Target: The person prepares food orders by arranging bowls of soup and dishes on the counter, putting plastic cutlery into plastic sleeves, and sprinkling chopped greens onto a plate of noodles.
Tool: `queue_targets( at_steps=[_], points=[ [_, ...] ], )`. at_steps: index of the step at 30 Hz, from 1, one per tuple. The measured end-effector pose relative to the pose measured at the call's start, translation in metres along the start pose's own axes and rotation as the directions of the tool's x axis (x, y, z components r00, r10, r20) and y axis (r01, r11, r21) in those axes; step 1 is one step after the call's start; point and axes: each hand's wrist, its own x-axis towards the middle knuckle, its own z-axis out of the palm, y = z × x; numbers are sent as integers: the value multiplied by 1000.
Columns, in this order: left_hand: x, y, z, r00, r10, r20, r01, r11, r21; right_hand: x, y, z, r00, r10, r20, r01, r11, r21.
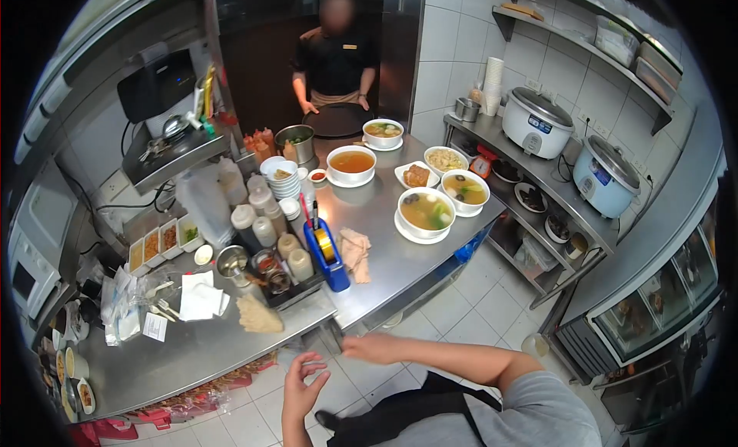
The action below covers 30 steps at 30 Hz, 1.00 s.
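My left hand (302, 385) is raised over the floor by the counter's front edge, fingers spread and curved, with nothing visible in it. My right hand (372, 348) is just right of it, level with the corner where the two counters meet. Motion smears its fingers, so their grip is unclear. Nearest on the counter are a folded tan cloth (260, 315), a blue tape dispenser (336, 272) with yellow tape, and a pinkish cloth (355, 255). Further right stand white soup bowls, among them a bowl with greens (427, 212) and a bowl of broth (466, 192).
Across the steel counter (384, 270), a person (338, 63) in black holds a dark round tray (338, 120). Squeeze bottles (264, 230) and stacked small bowls (283, 184) crowd the middle. Two rice cookers (538, 122) stand on a right-hand shelf, near a glass-fronted fridge (653, 301).
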Motion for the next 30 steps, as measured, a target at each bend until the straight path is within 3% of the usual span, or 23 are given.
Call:
queue_targets(
  at_steps=[2,4,6,7,10,11,14,15,17,18,19,23,27,30],
  points=[
    [24,12,43,984,24,179,-32,999,40,-40,33,-54,991,96,-88,-97,995,-14],
    [52,20,86,955,7,296,-37,995,96,-58,124,-101,940,-140,-312,94,983,-157],
    [71,27,103,923,-48,381,-25,983,184,-63,153,-142,920,-76,-385,19,989,-148],
    [82,22,111,922,-16,387,-44,989,144,-61,165,-164,917,-55,-395,-11,987,-162],
    [119,30,130,931,-70,357,-29,964,263,-53,195,-228,900,-1,-436,-88,979,-184],
    [135,27,136,932,-120,343,42,973,227,-49,205,-250,889,7,-458,-102,978,-182],
    [184,17,161,942,-79,327,34,989,143,-34,232,-322,842,113,-528,-235,957,-170],
    [200,17,172,941,-53,334,5,989,145,-28,246,-346,824,34,-566,-195,954,-227],
    [228,25,191,913,-67,402,-2,986,169,-19,267,-392,779,88,-621,-211,969,-127],
    [240,29,200,901,-73,429,-7,983,181,-9,279,-415,747,198,-635,-266,964,-13],
    [250,32,208,898,-43,437,-55,976,210,4,311,-437,714,114,-691,-257,960,-107],
    [277,36,231,929,-65,364,-11,979,205,47,371,-499,650,77,-756,-255,959,-122],
    [285,29,248,989,-95,115,54,946,320,102,426,-526,626,110,-772,-315,941,-121],
    [285,33,276,982,-169,-89,184,962,204,134,451,-538,678,109,-727,-344,921,-183]
  ],
)
